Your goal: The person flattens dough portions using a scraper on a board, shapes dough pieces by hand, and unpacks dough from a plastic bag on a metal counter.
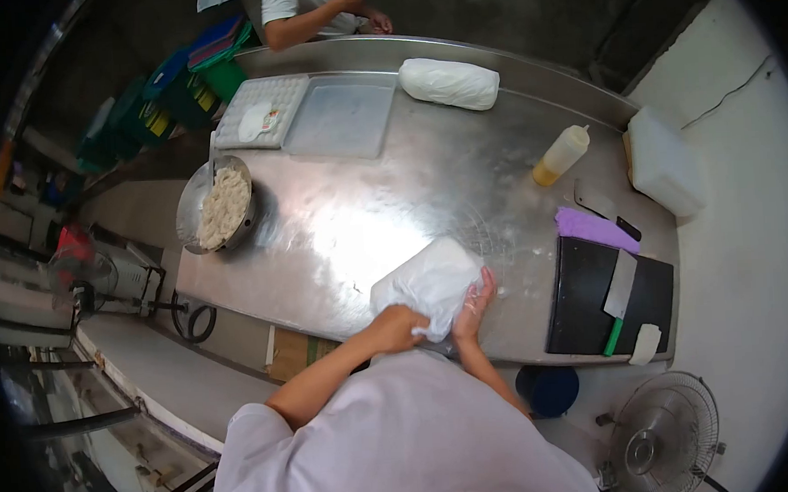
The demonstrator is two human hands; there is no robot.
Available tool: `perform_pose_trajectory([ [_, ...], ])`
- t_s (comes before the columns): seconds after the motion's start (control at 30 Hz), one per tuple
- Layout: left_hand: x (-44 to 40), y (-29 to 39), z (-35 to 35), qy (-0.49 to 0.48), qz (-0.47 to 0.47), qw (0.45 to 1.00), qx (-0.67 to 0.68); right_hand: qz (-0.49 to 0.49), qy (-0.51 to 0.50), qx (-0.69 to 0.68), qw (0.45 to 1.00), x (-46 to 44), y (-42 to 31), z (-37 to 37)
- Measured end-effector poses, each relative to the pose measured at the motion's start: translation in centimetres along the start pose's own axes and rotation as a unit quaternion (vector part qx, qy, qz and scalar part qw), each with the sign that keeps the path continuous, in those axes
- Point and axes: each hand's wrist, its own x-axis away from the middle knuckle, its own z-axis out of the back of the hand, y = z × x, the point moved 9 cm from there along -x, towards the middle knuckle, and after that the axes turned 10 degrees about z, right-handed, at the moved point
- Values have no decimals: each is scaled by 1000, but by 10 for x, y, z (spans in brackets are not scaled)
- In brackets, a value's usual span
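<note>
A white plastic bag (427, 275) wrapped around a bulky block lies on the steel table near its front edge, right before my body. My left hand (398, 328) is closed in a fist on the gathered near end of the bag. Against the bag's right side rests my right hand (474, 306), its fingers curled along the plastic and the thumb side towards the loose end. What is inside the bag is hidden.
On the steel table (338, 204) stand a bowl of pale dough-like mix (224, 208), an egg tray (266, 97), a clear lid (338, 115), another wrapped bundle (450, 83), a squeeze bottle (561, 155) and a black board (584, 303) with a green-handled cleaver (621, 286). A person (311, 14) stands opposite.
</note>
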Motion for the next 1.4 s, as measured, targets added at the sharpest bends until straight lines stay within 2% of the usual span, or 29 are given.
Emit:
perform_pose_trajectory([
  [0.03,8,0,-13,-30,-8,999,-45,1,3,1,1000,5,2,-3],
  [0.1,14,2,-23,-56,-20,994,-92,-111,69,-114,985,16,36,-8],
  [0.17,13,7,-25,-74,-25,990,-116,-83,69,-127,986,3,35,-21],
  [0.2,11,10,-14,-16,-26,994,-101,-65,67,-135,986,0,33,-26],
  [0.23,9,10,-18,-19,-27,994,-99,-67,69,-133,986,-4,37,-31],
  [0.3,-7,0,5,98,18,993,-68,-13,57,72,996,-38,29,-44],
  [0.43,-25,7,18,128,14,987,-95,-49,115,85,989,-82,22,-64],
  [0.47,-24,9,21,128,6,987,-100,-26,115,-17,993,-88,16,-67],
  [0.5,-13,19,35,220,-42,969,-107,-2,113,-117,987,-94,8,-69],
  [0.53,-2,30,47,310,-88,941,-109,1,119,-116,986,-95,1,-61],
  [0.57,0,40,47,305,-91,942,-106,7,91,-132,987,-91,-9,-53],
  [0.6,21,44,66,444,-39,888,-115,10,63,-145,987,-83,-17,-45],
  [0.63,44,48,79,573,14,811,-120,5,69,-137,988,-76,-19,-32],
  [0.67,44,52,78,565,15,817,-116,13,62,-140,988,-69,-24,-22],
  [0.73,47,43,82,579,99,783,-206,17,56,-140,988,-55,-23,-9],
  [0.77,48,35,83,580,127,769,-236,29,71,-188,979,-46,-21,-2],
  [0.83,12,-17,55,356,161,917,-83,35,88,-233,968,-26,-18,12],
  [0.9,8,-16,43,327,134,929,-110,-43,21,-287,957,-9,-9,12],
  [0.97,-9,1,8,167,41,985,-13,-63,-12,-301,951,7,6,9],
  [1.0,-3,23,-1,148,-40,988,-4,-83,-47,-316,944,17,15,4],
  [1.03,-1,34,-3,146,-39,989,-4,-85,-46,-316,944,23,13,8],
  [1.1,3,61,-16,68,-104,992,-2,-118,-117,-222,961,37,11,7],
  [1.13,5,69,-15,61,-123,991,3,-97,-119,-273,950,40,9,6],
  [1.23,15,84,-4,61,-134,988,40,-51,-143,-292,944,49,1,7],
  [1.37,26,96,15,71,-182,980,-27,-99,-130,-392,905,45,-15,9],
  [1.4,28,97,20,88,-195,977,-21,-39,-122,-371,920,38,-30,16],
])
